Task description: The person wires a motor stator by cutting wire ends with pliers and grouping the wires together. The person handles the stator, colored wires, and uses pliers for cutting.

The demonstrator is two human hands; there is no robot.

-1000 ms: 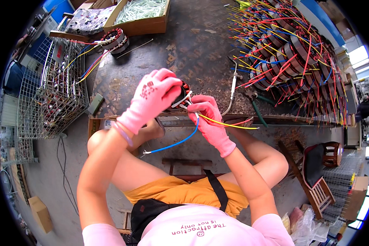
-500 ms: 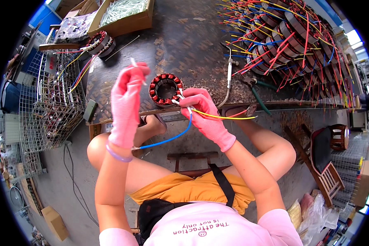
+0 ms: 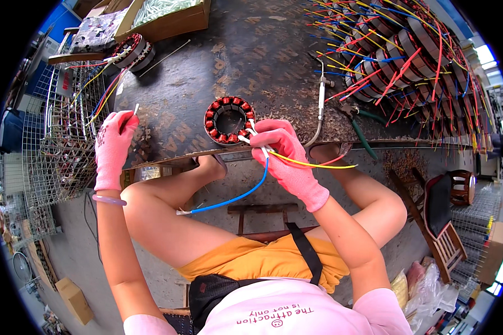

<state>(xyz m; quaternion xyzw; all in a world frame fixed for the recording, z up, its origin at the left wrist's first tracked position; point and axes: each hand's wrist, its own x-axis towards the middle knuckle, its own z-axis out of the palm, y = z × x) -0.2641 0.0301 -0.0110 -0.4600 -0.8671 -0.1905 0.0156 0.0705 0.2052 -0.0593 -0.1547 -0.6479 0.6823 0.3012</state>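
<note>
A ring-shaped motor stator [image 3: 211, 132] with red-brown copper windings lies near the table's front edge. My right hand [image 3: 282, 153], in a pink glove, is closed on its lead wires just right of the ring. White sleeves [image 3: 252, 132] cover the leads where they leave the windings. From my grip a blue wire [image 3: 235, 203] with a bare stranded end curves down to the left, and a yellow wire [image 3: 318, 164] and a red one run right. My gloved left hand [image 3: 115, 137] is off to the left, pinching a short white sleeve [image 3: 137, 109] that sticks up from its fingertips.
An open carton [image 3: 176, 22] of white sleeves stands at the back left, near another stator [image 3: 133, 53] with wires. Many wired stators [image 3: 408, 56] are piled at the right. A thin metal torch-like tool [image 3: 321, 100] and green-handled pliers [image 3: 363, 137] lie between. Wire baskets [image 3: 67, 134] stand left.
My left hand has swung left and down, away from the stator, still with the white sleeve. My right hand stays on the lead wires. The view has shifted slightly.
</note>
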